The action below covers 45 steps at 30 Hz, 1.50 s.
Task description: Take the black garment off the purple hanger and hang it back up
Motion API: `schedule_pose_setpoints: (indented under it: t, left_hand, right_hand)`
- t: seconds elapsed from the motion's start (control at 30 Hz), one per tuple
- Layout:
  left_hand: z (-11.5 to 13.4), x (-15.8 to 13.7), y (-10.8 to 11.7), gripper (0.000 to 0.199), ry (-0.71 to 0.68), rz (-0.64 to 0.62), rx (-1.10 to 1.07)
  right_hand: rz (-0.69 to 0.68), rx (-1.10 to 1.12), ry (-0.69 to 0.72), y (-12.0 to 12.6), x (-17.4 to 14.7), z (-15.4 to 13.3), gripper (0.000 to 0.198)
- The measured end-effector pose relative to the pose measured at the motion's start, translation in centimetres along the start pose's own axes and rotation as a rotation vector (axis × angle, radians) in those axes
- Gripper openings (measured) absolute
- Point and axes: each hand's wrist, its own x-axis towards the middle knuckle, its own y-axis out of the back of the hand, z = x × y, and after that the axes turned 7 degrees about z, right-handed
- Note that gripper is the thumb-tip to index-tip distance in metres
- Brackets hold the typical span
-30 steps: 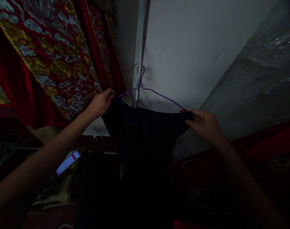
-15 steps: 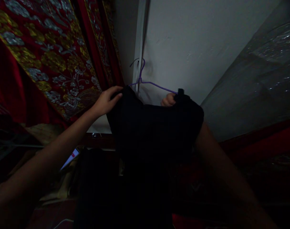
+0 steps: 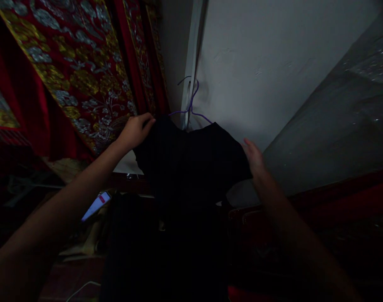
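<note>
A black short-sleeved top [image 3: 191,167] hangs on a purple wire hanger [image 3: 194,98], whose hook is up on the white frame's edge. My left hand [image 3: 136,131] is closed on the top's left shoulder, thumb and fingers pinching the cloth. At the right sleeve is my right hand [image 3: 255,158], its visible fingers stretched upward along the outer edge of the cloth. Part of that hand is hidden behind the sleeve. The dark cloth shows little detail.
Red cloth with gold and silver embroidery [image 3: 84,79] hangs at the left. Clear plastic sheeting [image 3: 330,126] covers the right side by a white wall [image 3: 257,54]. A lit phone [image 3: 96,205] lies lower left, above a white cable [image 3: 84,287].
My right hand has left the neckline by the hanger and moved out to the right sleeve. The right shoulder now drapes over the hanger. My left hand has shifted slightly outward along the shoulder.
</note>
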Motion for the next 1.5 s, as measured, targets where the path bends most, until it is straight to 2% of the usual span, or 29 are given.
schedule_pose_setpoints:
  t: [0.1, 0.23, 0.37, 0.47, 0.53, 0.57, 0.6, 0.73, 0.77, 0.8, 0.83, 0.87, 0.9, 0.93, 0.97, 1.0, 1.03, 1.13, 1.2, 1.27, 1.4, 1.43, 1.47, 1.5]
  left_hand:
    - [0.1, 0.3, -0.6, 0.024, 0.021, 0.049, -0.011]
    - [1.1, 1.5, -1.7, 0.02, -0.025, 0.135, -0.086]
    - [3.6, 1.8, -1.3, 0.026, -0.113, 0.234, -0.205]
    - [6.2, 0.9, -0.2, 0.032, -0.07, 0.274, -0.374]
    - [8.4, -0.2, 0.5, 0.035, 0.026, 0.178, -0.563]
    - [9.6, -0.8, 0.9, 0.037, 0.094, 0.097, -0.678]
    - [10.7, -1.5, 1.2, 0.039, 0.173, 0.01, -0.8]
    - [14.1, -4.7, 3.0, 0.034, 0.531, -0.338, -1.178]
    - [14.4, -5.5, 3.7, 0.031, 0.604, -0.436, -1.209]
    - [14.5, -6.3, 4.5, 0.029, 0.657, -0.54, -1.209]
    - [14.4, -6.9, 5.4, 0.029, 0.684, -0.646, -1.177]
    - [14.1, -7.4, 6.3, 0.028, 0.685, -0.742, -1.111]
    - [13.7, -7.7, 7.3, 0.028, 0.657, -0.827, -1.017]
    - [13.2, -7.9, 8.2, 0.026, 0.608, -0.892, -0.906]
    - [12.7, -7.9, 9.1, 0.025, 0.546, -0.919, -0.796]
    - [12.1, -7.8, 9.8, 0.025, 0.483, -0.902, -0.699]
    - [11.5, -7.6, 10.3, 0.026, 0.427, -0.849, -0.622]
    - [9.2, -6.4, 10.3, 0.031, 0.335, -0.553, -0.502]
    - [7.4, -5.3, 9.4, 0.028, 0.305, -0.342, -0.461]
    - [5.6, -4.4, 8.2, 0.025, 0.25, -0.115, -0.422]
    - [3.3, -4.4, 5.8, 0.027, 0.044, 0.38, -0.205]
    - [3.1, -4.8, 5.2, 0.024, -0.012, 0.441, -0.149]
    - [3.0, -5.4, 4.5, 0.022, -0.067, 0.44, -0.111]
    - [3.0, -6.0, 3.7, 0.022, -0.118, 0.38, -0.094]
  right_hand:
    - [-0.003, -0.07, 0.029, 0.5, -0.3, -0.9, 0.041]
    - [0.097, -0.116, 0.236, -1.2, -2.2, -2.8, 0.035]
    - [0.171, -0.079, 0.318, -2.6, -5.0, -5.1, 0.032]
    - [0.253, -0.086, 0.366, -3.1, -8.0, -5.9, 0.031]
    - [0.24, -0.142, 0.398, -4.0, -10.4, -5.7, 0.028]
    - [0.173, -0.2, 0.408, -4.6, -11.7, -5.4, 0.025]
    - [0.058, -0.281, 0.413, -5.3, -12.9, -5.1, 0.023]
    - [-0.712, -0.678, 0.476, -8.4, -15.6, -3.3, 0.031]
    - [-0.831, -0.739, 0.501, -8.8, -15.4, -2.8, 0.031]
    - [-0.877, -0.771, 0.542, -8.9, -14.8, -2.4, 0.028]
    - [-0.832, -0.775, 0.606, -8.8, -13.9, -1.9, 0.023]
    - [-0.713, -0.764, 0.681, -8.5, -12.7, -1.4, 0.018]
    - [-0.546, -0.738, 0.766, -8.0, -11.3, -1.0, 0.014]
    - [-0.324, -0.713, 0.849, -7.3, -9.9, -0.5, 0.015]
    - [-0.148, -0.708, 0.884, -6.6, -8.6, -0.2, 0.027]
    - [-0.054, -0.694, 0.879, -5.9, -7.3, 0.2, 0.04]
    - [-0.046, -0.677, 0.829, -5.2, -6.3, 0.6, 0.045]
    - [-0.286, -0.609, 0.529, -4.1, -4.7, 1.6, 0.034]
    - [-0.335, -0.534, 0.367, -4.3, -4.2, 2.0, 0.038]
    - [-0.198, -0.41, 0.331, -5.1, -3.4, 1.8, 0.041]
    - [0.104, -0.14, 0.375, -7.2, 0.0, -0.4, 0.039]
    - [0.147, -0.088, 0.397, -7.5, 1.1, -1.2, 0.038]
    - [0.184, -0.041, 0.43, -7.6, 2.1, -1.9, 0.036]
    - [0.219, 0.002, 0.468, -7.6, 2.9, -2.6, 0.035]
